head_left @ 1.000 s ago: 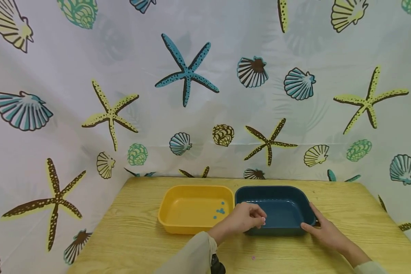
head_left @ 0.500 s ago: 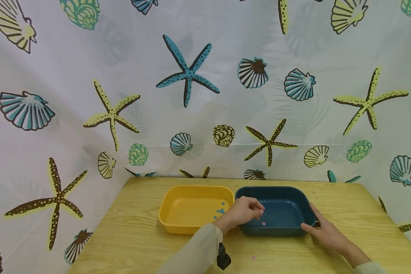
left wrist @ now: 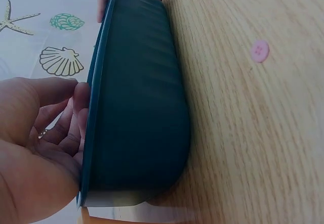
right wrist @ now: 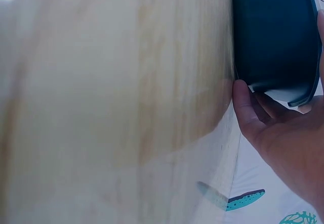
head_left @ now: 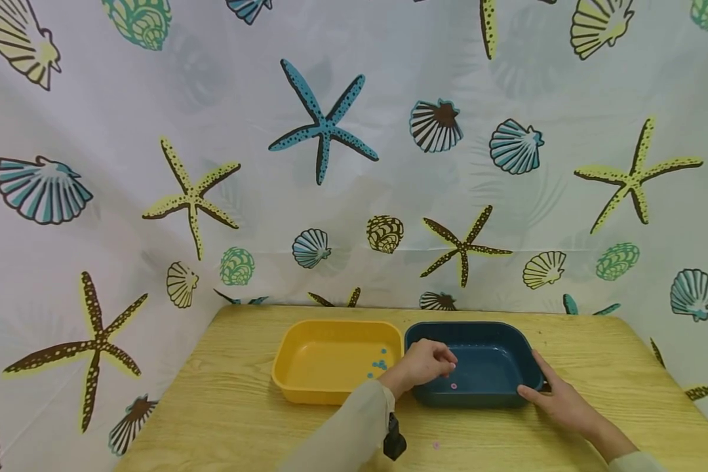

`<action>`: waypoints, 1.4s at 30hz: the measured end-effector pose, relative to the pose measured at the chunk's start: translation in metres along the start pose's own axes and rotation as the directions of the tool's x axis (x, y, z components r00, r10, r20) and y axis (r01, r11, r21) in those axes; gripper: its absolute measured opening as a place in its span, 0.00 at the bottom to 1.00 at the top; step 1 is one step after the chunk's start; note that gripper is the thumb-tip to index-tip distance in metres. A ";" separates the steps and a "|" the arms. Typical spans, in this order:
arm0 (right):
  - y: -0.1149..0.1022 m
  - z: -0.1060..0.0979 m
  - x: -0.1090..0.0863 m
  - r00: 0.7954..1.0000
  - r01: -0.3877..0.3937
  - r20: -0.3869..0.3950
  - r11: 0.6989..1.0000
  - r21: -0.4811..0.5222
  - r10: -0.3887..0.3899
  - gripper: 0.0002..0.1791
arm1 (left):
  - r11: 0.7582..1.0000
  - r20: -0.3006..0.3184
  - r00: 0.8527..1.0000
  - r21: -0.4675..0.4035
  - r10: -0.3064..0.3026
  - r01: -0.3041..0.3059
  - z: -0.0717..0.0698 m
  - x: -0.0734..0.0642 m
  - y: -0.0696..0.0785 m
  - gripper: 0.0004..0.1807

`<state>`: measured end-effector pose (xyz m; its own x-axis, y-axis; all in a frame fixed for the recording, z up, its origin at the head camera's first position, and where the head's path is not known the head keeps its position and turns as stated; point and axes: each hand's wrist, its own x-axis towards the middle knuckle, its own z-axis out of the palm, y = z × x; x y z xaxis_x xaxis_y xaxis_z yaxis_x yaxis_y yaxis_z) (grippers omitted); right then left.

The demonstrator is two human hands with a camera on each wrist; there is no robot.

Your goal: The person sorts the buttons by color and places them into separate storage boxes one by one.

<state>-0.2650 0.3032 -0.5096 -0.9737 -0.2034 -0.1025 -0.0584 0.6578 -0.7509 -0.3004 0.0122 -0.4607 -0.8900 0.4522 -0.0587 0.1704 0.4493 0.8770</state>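
Observation:
My left hand (head_left: 426, 362) hovers over the left part of a dark blue tray (head_left: 478, 398), with curled fingers and the thumb tip close to the index finger. Whether something small sits between those fingertips is hidden. A pink button (head_left: 453, 386) lies inside the blue tray, below the fingers. At the tray's right end, my right hand (head_left: 563, 401) grips the corner, thumb at the front wall and fingers along the side; the right wrist view shows the thumb (right wrist: 243, 100) against the tray wall. Another pink button (left wrist: 260, 51), with holes, lies on the table in front of the tray.
A yellow tray (head_left: 307, 396) stands against the blue tray's left side. Several small blue buttons (head_left: 381, 364) lie in its right part. Behind the wooden table (head_left: 224, 393) hangs a white cloth (head_left: 354, 196) printed with shells and starfish.
The left hand has let go of a pink button, which now lies in the blue tray, and has shifted slightly back. The right hand has stayed at the tray's corner.

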 end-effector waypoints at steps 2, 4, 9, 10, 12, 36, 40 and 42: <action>-0.001 0.000 0.000 1.000 0.000 -0.001 1.000 0.000 0.000 0.50 | 1.000 -0.005 1.000 -0.001 0.002 -0.002 0.001 0.001 0.000 0.06; -0.002 0.000 -0.001 1.000 -0.001 0.000 1.000 0.001 0.001 0.50 | 1.000 -0.012 1.000 0.007 0.003 -0.003 0.003 0.002 0.000 0.06; -0.003 0.000 -0.002 1.000 -0.003 0.002 1.000 -0.001 0.003 0.50 | 1.000 -0.030 1.000 0.021 0.006 -0.005 0.006 0.006 -0.001 0.06; -0.003 0.000 -0.002 1.000 -0.004 0.002 1.000 -0.001 0.004 0.50 | 1.000 -0.034 0.999 0.020 0.005 -0.005 0.006 0.008 -0.001 0.06; -0.004 -0.001 -0.002 1.000 0.001 0.003 1.000 -0.005 -0.001 0.50 | 1.000 -0.046 0.999 0.014 0.001 -0.001 0.006 0.010 -0.001 0.06; -0.004 -0.001 -0.002 1.000 0.000 0.008 1.000 0.026 0.000 0.50 | 0.996 -0.094 0.995 0.078 -0.041 0.049 0.006 0.026 -0.004 0.04; -0.003 -0.001 -0.002 1.000 0.006 0.004 1.000 0.022 -0.006 0.50 | 0.996 -0.101 0.994 0.075 -0.033 0.041 0.004 0.024 -0.002 0.08; -0.002 -0.001 -0.002 1.000 0.005 0.004 1.000 0.025 -0.006 0.50 | 0.997 -0.104 0.994 0.063 -0.031 0.038 0.003 0.022 0.000 0.09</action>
<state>-0.2632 0.3030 -0.5066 -0.9724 -0.2103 -0.1013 -0.0582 0.6385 -0.7674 -0.3190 0.0245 -0.4632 -0.9340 0.3556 -0.0359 0.1631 0.5133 0.8426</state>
